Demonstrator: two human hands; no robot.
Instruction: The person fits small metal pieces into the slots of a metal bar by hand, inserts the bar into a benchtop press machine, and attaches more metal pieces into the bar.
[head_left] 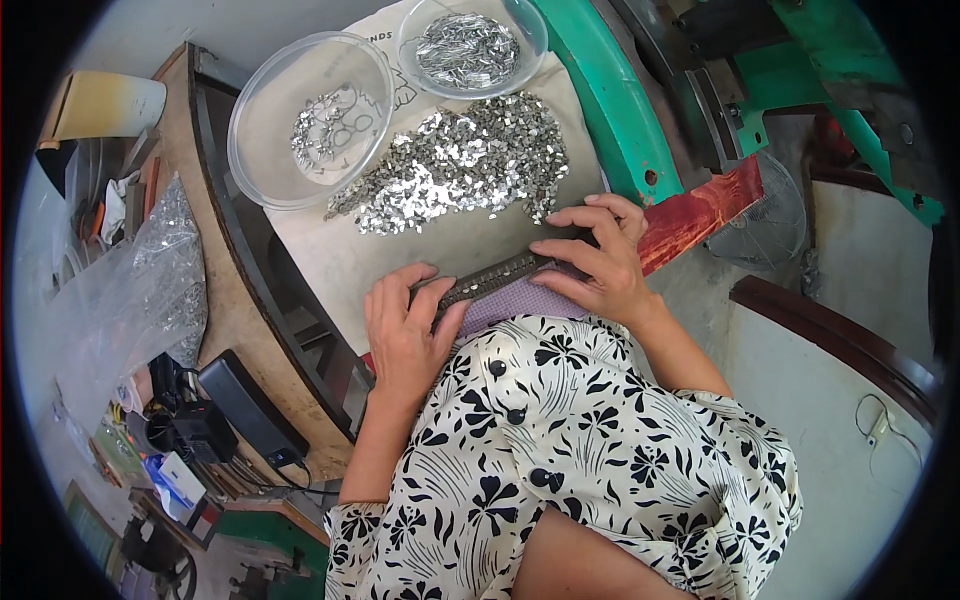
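Note:
A dark, narrow metal bar (490, 280) with a row of notches lies at the near edge of the work surface, close to my body. My left hand (405, 325) grips its left end between thumb and fingers. At the other end my right hand (605, 262) pinches it with thumb and index finger, the other fingers curled above. A few small bright bits sit in the notches near my left hand. Just beyond the bar spreads a heap of small shiny metal pieces (470, 165). Purple checked cloth (515, 300) shows under the bar.
Behind the heap stand a clear round tub (236, 150) with some metal parts and rings, and another clear tub (541, 45) full of thin metal pins. Green machinery (610, 110) borders the right side. At left are a wooden table (225, 260), a plastic bag (150, 270) and a black device (250, 405).

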